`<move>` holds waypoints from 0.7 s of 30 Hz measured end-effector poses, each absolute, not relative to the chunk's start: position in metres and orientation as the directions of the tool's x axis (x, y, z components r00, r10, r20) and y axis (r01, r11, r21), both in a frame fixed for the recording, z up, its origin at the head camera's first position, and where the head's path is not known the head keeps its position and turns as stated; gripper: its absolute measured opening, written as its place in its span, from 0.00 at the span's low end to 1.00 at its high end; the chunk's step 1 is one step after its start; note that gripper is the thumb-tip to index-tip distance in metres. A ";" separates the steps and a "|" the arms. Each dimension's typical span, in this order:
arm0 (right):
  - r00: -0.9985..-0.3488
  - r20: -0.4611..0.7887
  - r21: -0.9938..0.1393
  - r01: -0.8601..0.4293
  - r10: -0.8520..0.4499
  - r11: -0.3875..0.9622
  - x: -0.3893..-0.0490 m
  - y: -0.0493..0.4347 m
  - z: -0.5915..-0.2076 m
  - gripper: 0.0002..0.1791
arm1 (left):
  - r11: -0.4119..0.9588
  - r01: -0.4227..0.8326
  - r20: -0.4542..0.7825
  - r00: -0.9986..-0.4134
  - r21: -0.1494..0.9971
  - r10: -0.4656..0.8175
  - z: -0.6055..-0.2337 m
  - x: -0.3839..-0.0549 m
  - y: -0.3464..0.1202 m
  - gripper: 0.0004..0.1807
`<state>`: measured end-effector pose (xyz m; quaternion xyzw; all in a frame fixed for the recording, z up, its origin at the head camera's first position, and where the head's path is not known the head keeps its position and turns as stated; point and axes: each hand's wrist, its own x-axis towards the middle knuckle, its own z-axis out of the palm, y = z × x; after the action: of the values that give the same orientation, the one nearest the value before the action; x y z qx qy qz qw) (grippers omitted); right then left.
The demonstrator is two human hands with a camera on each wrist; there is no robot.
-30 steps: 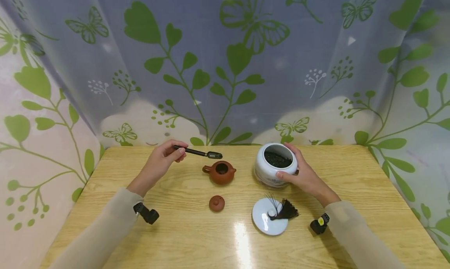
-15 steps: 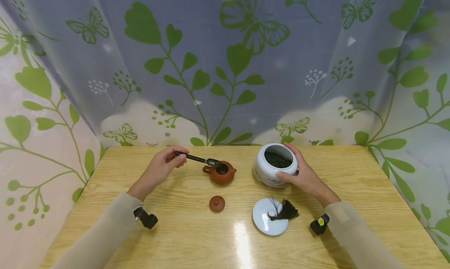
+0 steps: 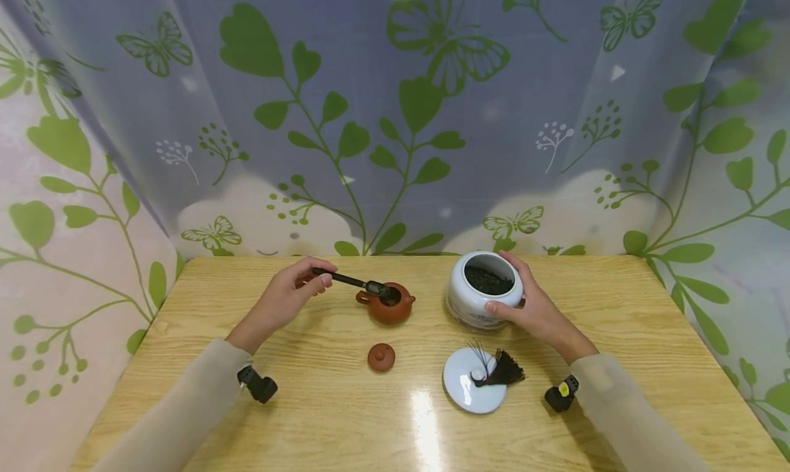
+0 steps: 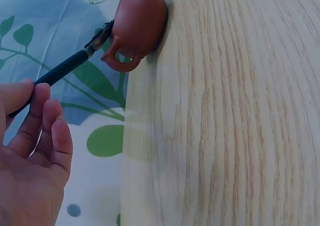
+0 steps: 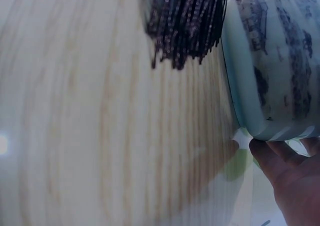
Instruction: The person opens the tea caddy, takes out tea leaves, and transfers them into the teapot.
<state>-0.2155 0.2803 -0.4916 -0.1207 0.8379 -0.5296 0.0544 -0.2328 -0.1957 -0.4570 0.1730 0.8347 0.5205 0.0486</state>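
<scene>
Left hand (image 3: 286,293) pinching black scoop (image 3: 350,280), its tip at the mouth of teapot (image 3: 390,314), probably inside; right hand (image 3: 532,309) gripping white jar (image 3: 464,300), teapot's 3 o'clock; brown lid (image 3: 380,357) at teapot's 6 o'clock, white lid (image 3: 461,384) at jar's 6

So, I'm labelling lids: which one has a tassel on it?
The larger white lid, in front of the jar: a dark tassel lies across it. The small brown lid has none.
</scene>
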 end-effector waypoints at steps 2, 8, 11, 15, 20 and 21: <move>-0.965 0.038 -0.899 -0.146 -0.259 0.413 -0.216 0.280 -0.492 0.60 | 0.409 0.251 0.108 -0.933 0.877 0.343 -0.456 -0.232 -0.195 0.16; -0.965 0.037 -0.900 -0.145 -0.260 0.410 -0.216 0.280 -0.492 0.60 | 0.452 0.292 0.133 -0.926 0.843 0.352 -0.455 -0.233 -0.196 0.15; -0.965 0.037 -0.902 -0.144 -0.261 0.406 -0.216 0.280 -0.492 0.60 | 0.473 0.319 0.149 -0.920 0.821 0.363 -0.453 -0.233 -0.196 0.14; -0.965 0.038 -0.904 -0.145 -0.261 0.402 -0.216 0.280 -0.492 0.60 | 0.497 0.349 0.169 -0.913 0.795 0.371 -0.449 -0.232 -0.194 0.14; -0.965 0.038 -0.904 -0.144 -0.260 0.403 -0.215 0.280 -0.492 0.60 | 0.519 0.384 0.192 -0.903 0.764 0.384 -0.447 -0.232 -0.193 0.15; -0.965 0.039 -0.903 -0.145 -0.260 0.404 -0.215 0.280 -0.492 0.60 | 0.523 0.389 0.195 -0.901 0.759 0.387 -0.447 -0.232 -0.192 0.15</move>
<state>-0.2154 0.2803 -0.4916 -0.1210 0.8360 -0.5324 0.0540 -0.2316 -0.1921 -0.4465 0.2224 0.8725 0.4351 -0.0010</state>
